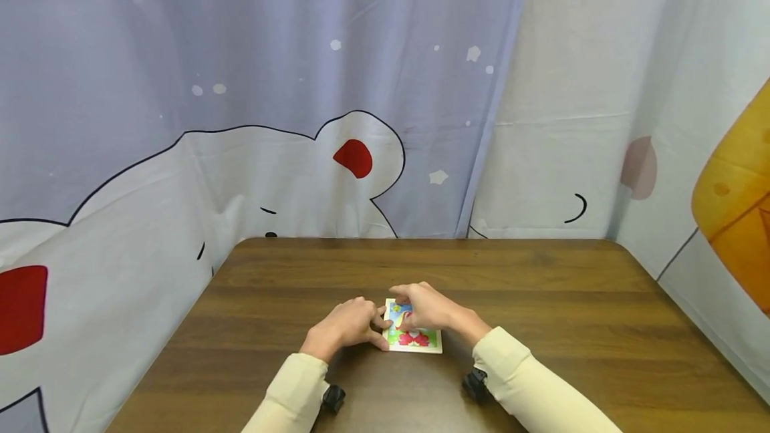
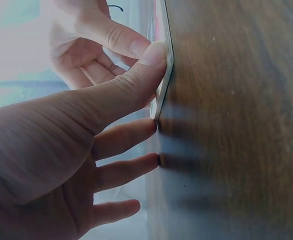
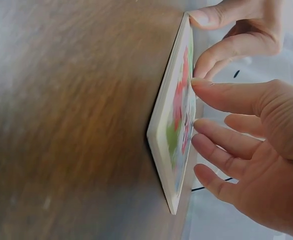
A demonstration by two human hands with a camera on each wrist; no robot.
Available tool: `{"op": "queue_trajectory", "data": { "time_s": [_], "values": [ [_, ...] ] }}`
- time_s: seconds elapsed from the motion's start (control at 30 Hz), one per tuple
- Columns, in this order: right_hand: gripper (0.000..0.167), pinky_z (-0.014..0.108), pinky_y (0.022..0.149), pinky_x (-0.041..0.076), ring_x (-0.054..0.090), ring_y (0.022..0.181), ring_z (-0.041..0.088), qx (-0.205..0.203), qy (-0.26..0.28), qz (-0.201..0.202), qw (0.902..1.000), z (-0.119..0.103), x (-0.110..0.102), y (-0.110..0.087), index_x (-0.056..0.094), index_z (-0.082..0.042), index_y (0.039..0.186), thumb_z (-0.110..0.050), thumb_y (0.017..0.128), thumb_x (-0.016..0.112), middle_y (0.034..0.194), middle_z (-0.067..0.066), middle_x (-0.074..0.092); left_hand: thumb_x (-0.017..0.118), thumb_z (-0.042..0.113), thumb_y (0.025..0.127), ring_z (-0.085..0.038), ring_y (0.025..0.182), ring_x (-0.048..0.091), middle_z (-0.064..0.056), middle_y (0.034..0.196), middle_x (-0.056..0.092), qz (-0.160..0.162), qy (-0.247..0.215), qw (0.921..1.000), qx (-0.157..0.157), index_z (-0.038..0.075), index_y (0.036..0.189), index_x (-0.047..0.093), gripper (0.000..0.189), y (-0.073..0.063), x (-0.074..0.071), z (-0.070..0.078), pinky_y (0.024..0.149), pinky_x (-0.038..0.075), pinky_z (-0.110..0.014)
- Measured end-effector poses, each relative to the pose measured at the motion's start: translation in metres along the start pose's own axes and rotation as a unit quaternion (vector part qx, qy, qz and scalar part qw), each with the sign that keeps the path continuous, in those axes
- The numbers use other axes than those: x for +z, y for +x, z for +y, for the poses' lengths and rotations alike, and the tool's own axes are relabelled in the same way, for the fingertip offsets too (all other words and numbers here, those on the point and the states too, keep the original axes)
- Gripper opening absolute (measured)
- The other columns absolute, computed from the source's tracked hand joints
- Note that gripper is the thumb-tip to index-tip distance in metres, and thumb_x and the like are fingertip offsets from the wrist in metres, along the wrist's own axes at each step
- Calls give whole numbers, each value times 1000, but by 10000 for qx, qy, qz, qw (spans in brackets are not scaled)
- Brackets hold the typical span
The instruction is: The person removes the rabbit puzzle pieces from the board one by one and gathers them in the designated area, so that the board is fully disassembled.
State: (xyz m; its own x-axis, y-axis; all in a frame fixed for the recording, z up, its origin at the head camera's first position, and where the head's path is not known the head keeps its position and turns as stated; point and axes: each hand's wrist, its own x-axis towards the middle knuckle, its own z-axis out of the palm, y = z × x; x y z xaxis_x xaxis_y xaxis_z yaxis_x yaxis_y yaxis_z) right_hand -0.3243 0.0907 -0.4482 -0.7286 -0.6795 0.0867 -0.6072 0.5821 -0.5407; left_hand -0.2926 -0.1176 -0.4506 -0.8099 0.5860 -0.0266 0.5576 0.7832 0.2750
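Big cloth curtains [image 1: 289,52] hang behind the table [image 1: 541,326], pale purple and white, with white dots and a bear shape drawn in black lines. Red patches [image 1: 355,159] show on the white part, and a yellow-orange shape [image 1: 736,199] is on the right. The table is brown wood with dark and light stripes.

One small picture board [image 1: 423,339] lies flat on the table, near the middle, between the two hands. It has a pale rim and bright red, green, blue and yellow parts. Some of the picture is hidden under the right hand [image 1: 428,307].

The left hand [image 1: 351,321] is spread out, with its fingers mostly straight. Its thumb presses on the near left corner of the board, and its pointer finger touches the left side.

The right hand is open too, with its fingers a little bent and apart. It reaches over the board, and its thumb tip touches the picture.

Both arms wear cream sleeves [image 1: 529,379], with a small black thing [image 1: 333,398] under each wrist.
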Motion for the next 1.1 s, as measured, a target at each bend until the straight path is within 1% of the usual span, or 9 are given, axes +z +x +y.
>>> {"op": "queue_trajectory", "data": {
  "time_s": [0.17,0.3,0.43,0.6,0.73,0.93,1.03,1.1],
  "values": [
    [70,39,86,53,65,104,31,22,39,-6,10000,-1,2,1,56,9,135,1,72,85,113,19,69,81,49,74,-33,113,64,-4,135,61,-17,-48,10000,-31,23,117,76,50,0,1,-1,73,55,-40],
    [68,36,83,51,61,99,29,-18,-58,-67,10000,-1,4,2,57,7,134,1,73,85,109,15,66,82,49,73,-33,110,65,-3,135,61,8,-127,9999,-64,23,115,77,50,0,2,-1,73,55,-41],
    [67,34,81,49,58,97,28,-104,-74,-80,9999,-2,5,2,57,6,135,3,73,83,105,13,64,82,50,72,-31,106,66,-5,134,62,56,-107,9999,-87,24,115,77,50,1,3,-1,73,56,-42],
    [71,34,84,50,58,102,31,-240,-14,-71,9997,-4,6,3,55,6,137,6,71,82,112,16,60,83,50,72,-29,103,67,-6,129,65,75,-89,9998,-136,25,114,77,50,0,2,-1,73,56,-43],
    [74,34,87,51,58,107,30,-223,-89,-94,9997,-4,7,4,53,6,138,7,71,82,118,17,59,83,50,72,-29,105,67,-4,130,65,56,-75,9999,-133,25,114,77,49,0,3,0,75,56,-44],
    [76,32,84,50,60,105,30,-292,-313,-131,9990,-5,5,4,52,4,140,6,70,81,119,16,60,82,50,73,-31,104,67,-4,131,64,13,-5,9999,-114,26,115,78,48,0,3,1,75,56,-44],
    [76,31,82,50,61,104,28,-231,-418,-165,9987,-5,5,6,51,2,141,6,71,80,120,14,60,82,50,74,-32,105,67,-3,132,64,-11,2,9999,-110,26,115,77,48,0,1,1,76,56,-44],
    [76,33,84,51,61,106,27,-149,-444,-194,9987,-5,4,8,51,2,142,5,73,80,120,14,62,83,49,74,-33,107,67,-3,133,63,-20,-11,9999,-123,25,115,77,49,1,0,1,77,56,-45]
  ]
}}
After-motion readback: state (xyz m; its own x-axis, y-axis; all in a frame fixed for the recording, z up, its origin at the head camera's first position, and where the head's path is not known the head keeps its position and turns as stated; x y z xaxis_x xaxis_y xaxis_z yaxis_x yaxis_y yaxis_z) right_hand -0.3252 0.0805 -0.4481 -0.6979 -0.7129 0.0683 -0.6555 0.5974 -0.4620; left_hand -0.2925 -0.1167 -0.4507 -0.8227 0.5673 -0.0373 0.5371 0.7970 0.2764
